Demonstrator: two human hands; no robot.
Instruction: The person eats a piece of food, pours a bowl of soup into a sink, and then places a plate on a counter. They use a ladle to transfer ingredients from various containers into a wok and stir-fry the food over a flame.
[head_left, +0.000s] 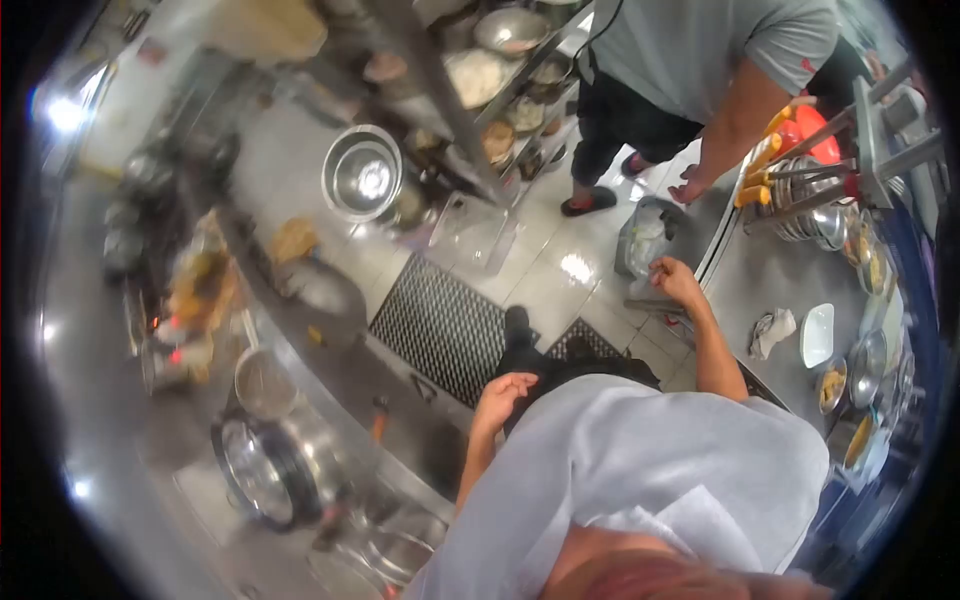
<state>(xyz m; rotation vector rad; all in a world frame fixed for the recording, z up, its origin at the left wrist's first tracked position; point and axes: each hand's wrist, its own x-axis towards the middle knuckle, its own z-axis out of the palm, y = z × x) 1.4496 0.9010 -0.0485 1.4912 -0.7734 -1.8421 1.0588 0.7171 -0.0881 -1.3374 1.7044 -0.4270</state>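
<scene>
My left hand [505, 398] is held in front of my dark trousers, its fingers loosely stretched and nothing visible in them. To the right, my right hand [680, 281] hovers beside the near end of a bin [622, 247] lined with a clear bag. Its fingers are loosely bent and apart, with no object showing between them. The bin stands on the floor next to the steel counter [757, 292]. On that counter lie a crumpled cloth [772, 333] and a white rectangular dish [817, 335].
A co-worker [700, 60] in a grey shirt stands beyond the bin, one hand above it. Black mats [440, 325] cover part of the tiled floor. A steel bowl [362, 172] and a clear tub [470, 232] are ahead. Pots [265, 385] fill the left counter.
</scene>
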